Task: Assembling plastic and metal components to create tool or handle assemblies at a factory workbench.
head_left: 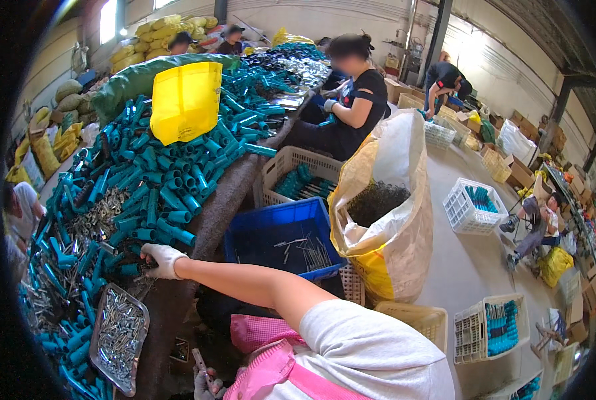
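Note:
My right hand (163, 261), in a white glove, reaches across to the edge of the heap. Its fingers are curled down among thin wiry bits (140, 287) beside teal plastic tubes (171, 200); what they grip is hidden. Low in the picture, my gloved left hand (208, 388) is closed around a slim silver metal part (200, 362) that points upward. Between the heap and my body lies a metal tray (143, 333) filled with small shiny metal pieces. Loose metal fittings (101, 217) are mixed in with the tubes.
A yellow sheet (186, 103) lies on the heap. Right of the table stand a blue crate (245, 230) with metal rods, a beige crate (271, 167), and a large white sack (405, 233). A co-worker (361, 100) sits farther along; crates of teal parts (475, 207) stand on the floor.

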The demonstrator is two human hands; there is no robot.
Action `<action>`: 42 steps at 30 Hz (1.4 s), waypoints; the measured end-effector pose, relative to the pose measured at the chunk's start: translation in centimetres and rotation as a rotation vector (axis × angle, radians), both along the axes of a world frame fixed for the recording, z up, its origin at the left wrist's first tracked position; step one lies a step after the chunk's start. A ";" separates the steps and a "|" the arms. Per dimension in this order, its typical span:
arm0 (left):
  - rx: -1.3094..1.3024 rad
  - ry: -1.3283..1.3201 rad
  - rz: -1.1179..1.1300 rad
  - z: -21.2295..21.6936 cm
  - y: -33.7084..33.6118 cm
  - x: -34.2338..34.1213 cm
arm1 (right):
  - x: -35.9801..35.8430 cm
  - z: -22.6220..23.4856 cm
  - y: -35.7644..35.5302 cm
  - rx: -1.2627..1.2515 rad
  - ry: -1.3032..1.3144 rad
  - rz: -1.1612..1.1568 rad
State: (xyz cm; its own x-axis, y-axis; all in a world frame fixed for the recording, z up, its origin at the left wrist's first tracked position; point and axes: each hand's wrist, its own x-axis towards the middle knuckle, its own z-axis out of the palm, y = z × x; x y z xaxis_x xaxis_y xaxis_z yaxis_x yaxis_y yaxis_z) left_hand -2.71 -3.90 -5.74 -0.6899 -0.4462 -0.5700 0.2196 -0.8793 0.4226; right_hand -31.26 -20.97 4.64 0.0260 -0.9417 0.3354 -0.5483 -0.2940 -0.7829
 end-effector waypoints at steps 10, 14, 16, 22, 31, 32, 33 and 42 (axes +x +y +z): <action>0.126 -0.058 0.334 1.1 1.3 -0.5 | 1.3 -1.9 -1.1 -0.095 0.222 -0.005; 0.041 -0.098 0.359 4.2 2.5 -1.8 | 0.4 -2.3 -0.9 -0.105 0.133 -0.059; 0.035 -0.108 0.369 3.9 2.7 -1.2 | 1.4 -2.4 -1.1 -0.118 0.115 -0.058; 0.065 -0.082 0.382 3.1 2.7 -1.2 | 0.7 -1.7 -0.6 -0.215 0.039 0.052; 0.145 0.047 0.287 0.2 1.7 -0.9 | 0.6 -1.2 0.4 -0.194 0.221 0.063; 0.099 0.001 0.326 1.1 1.9 -1.4 | 0.4 -1.6 0.3 -0.201 0.242 0.035; 0.096 0.002 0.337 1.1 2.1 -1.2 | 0.7 -1.5 0.5 -0.205 0.242 0.046; 0.093 -0.033 0.317 1.4 2.3 -1.2 | 1.0 -0.7 1.5 -0.386 0.347 -0.006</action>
State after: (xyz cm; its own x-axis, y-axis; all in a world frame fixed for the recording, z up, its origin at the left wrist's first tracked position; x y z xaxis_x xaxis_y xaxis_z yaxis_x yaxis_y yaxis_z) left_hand -3.89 -1.64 -4.33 -0.5059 -0.5805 -0.6380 0.4759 -0.8048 0.3548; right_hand -30.29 -19.46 3.98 0.1925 -0.7514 0.6312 -0.7588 -0.5218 -0.3898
